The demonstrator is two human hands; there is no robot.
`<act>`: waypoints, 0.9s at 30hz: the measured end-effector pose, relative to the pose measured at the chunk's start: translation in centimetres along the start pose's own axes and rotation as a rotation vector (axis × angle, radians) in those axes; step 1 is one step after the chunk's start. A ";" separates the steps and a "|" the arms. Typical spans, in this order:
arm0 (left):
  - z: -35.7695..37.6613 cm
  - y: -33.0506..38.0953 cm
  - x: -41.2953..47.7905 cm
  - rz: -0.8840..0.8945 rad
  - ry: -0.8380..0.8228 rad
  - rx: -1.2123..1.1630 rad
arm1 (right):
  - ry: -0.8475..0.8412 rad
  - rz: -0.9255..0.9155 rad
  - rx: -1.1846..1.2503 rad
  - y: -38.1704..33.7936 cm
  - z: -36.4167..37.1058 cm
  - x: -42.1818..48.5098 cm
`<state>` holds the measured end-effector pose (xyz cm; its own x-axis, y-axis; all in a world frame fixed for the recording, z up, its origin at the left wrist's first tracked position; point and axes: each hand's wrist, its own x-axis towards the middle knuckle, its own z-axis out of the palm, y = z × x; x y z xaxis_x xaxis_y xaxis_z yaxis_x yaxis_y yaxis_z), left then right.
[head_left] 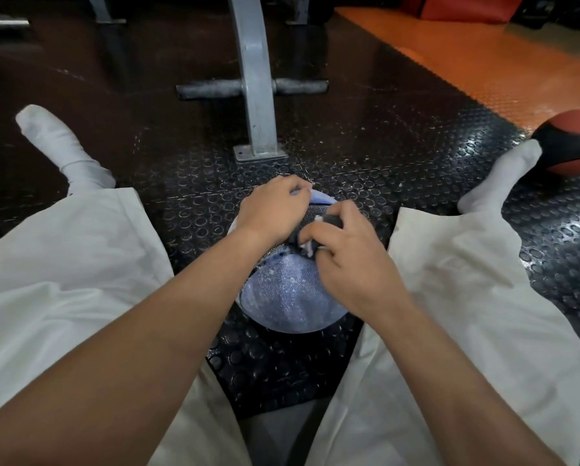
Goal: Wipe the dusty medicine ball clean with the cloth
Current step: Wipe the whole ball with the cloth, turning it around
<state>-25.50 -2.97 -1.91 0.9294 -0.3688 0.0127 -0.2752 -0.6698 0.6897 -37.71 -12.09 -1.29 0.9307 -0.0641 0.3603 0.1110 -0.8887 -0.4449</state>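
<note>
You sit on the black studded floor (416,146) with your legs spread, and the blue medicine ball (288,297) rests on the floor between your thighs, close in front of you. Its near face is speckled with pale dust. Your left hand (275,210) lies over the top of the ball on the far side, fingers bent down round its upper edge to hold it. Your right hand (352,264) bunches the dark cloth (298,240) in curled fingers and presses it against the top of the ball, just beside the left hand – the two nearly touch. Straight ahead a grey metal post (258,95) with a crossbar stands bolted to the floor. Off to your right, just behind your white-socked right foot (503,176), sits a red and black ball (570,142) at the edge of the orange flooring (483,72).
</note>
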 end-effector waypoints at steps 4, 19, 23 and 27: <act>-0.2 -0.3 -0.1 0.010 -0.003 -0.040 | -0.049 0.090 -0.098 -0.9 -0.3 -0.4; -1.0 -0.7 1.3 -0.001 -0.061 -0.058 | -0.090 0.092 -0.156 -1.6 -0.2 1.7; -0.8 -1.0 1.3 0.021 -0.053 -0.092 | -0.081 0.212 -0.094 0.3 -1.1 1.7; -0.2 -0.4 1.3 0.012 -0.039 -0.038 | -0.060 0.275 -0.083 1.2 -1.6 1.6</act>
<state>-24.17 -3.03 -2.05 0.9155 -0.4022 -0.0062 -0.2763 -0.6400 0.7169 -36.62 -14.01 0.02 0.9410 -0.2833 0.1849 -0.1753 -0.8758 -0.4496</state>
